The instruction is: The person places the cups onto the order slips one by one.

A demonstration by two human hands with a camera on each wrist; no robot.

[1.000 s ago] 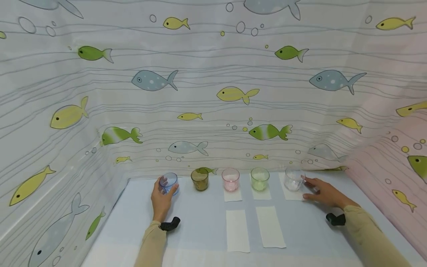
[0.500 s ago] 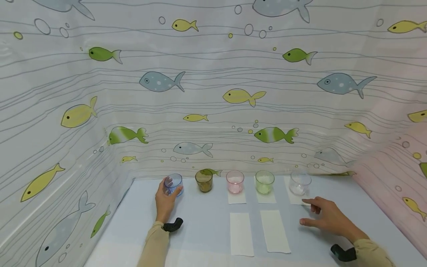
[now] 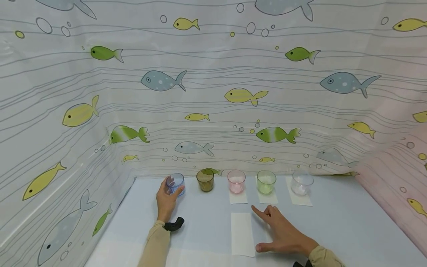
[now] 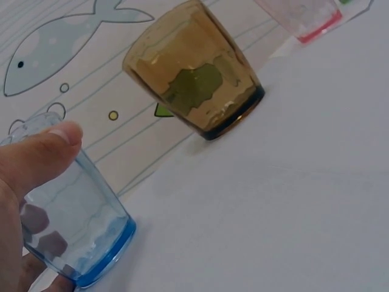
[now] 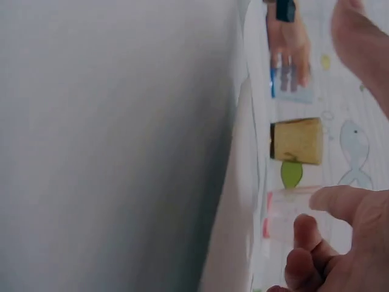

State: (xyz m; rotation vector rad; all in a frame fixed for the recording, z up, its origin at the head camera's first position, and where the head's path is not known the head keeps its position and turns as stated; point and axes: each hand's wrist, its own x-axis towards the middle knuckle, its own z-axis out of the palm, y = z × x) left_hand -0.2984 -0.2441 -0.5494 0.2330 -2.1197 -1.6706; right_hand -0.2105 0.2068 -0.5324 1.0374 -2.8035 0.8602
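A clear blue glass (image 3: 176, 181) stands at the left end of a row of tumblers, and my left hand (image 3: 165, 202) grips it from its left side. In the left wrist view the thumb and fingers curl round the blue glass (image 4: 91, 225). Beside it is an amber-brown glass (image 3: 205, 181), untouched. My right hand (image 3: 283, 233) hovers at the front of the table with thumb and index finger spread apart, holding nothing. Just left of it lies a white paper strip (image 3: 242, 234); a second strip is mostly hidden under that hand.
Pink (image 3: 236, 182), green (image 3: 266, 182) and colourless glasses (image 3: 302, 183) continue the row, each with white paper (image 3: 301, 200) at its base. A curtain (image 3: 213, 107) printed with fish rises close behind them and on both sides.
My right hand has drawn back from beside the colourless glass and swung left over the front paper strips. The left hand keeps its grip on the blue glass. The view has shifted slightly.
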